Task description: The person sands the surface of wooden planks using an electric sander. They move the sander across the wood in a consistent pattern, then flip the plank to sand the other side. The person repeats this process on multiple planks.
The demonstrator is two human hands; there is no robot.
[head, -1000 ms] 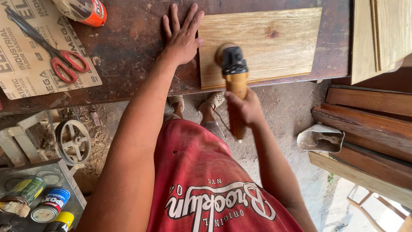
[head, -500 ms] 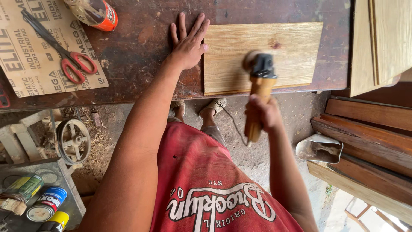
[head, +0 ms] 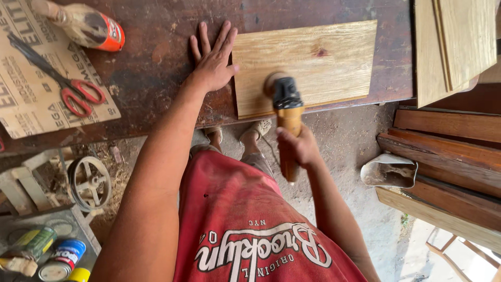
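A pale wooden board (head: 313, 62) lies flat on a dark brown workbench (head: 156, 78). My left hand (head: 213, 60) is spread flat on the bench, its fingers against the board's left edge. My right hand (head: 297, 146) grips the orange handle of a power sander (head: 284, 115). The sander's black head and round pad rest on the board near its front left part.
Red-handled scissors (head: 73, 91) lie on a sheet of printed cardboard (head: 36, 89) at the left, beside an orange-capped bottle (head: 88, 26). More boards (head: 454, 47) lean at the right above stacked planks (head: 449, 156). Several paint cans (head: 52, 256) and a metal wheel (head: 90, 183) sit at lower left.
The sander has slid back left along the board, after sitting further right half a second ago. My left hand has stayed flat by the board's left edge.
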